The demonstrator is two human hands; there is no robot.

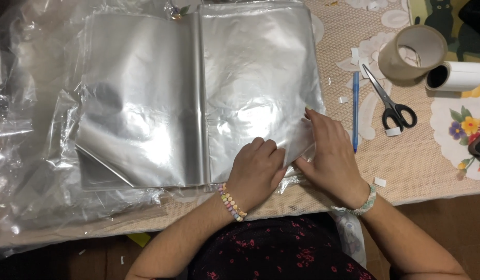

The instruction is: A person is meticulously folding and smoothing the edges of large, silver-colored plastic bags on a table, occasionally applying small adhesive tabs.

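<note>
A stack of clear, glossy plastic bags (255, 78) is laid flat on the table, its near right corner pressed at the table's front edge; light is reflected in grey sheens across it; a second stack (141, 103) is laid just beside it on the left, one near corner folded over.

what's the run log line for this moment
left hand: pressing bag stack | right hand: on stack corner | scissors, pen, tape: right, untouched
</note>
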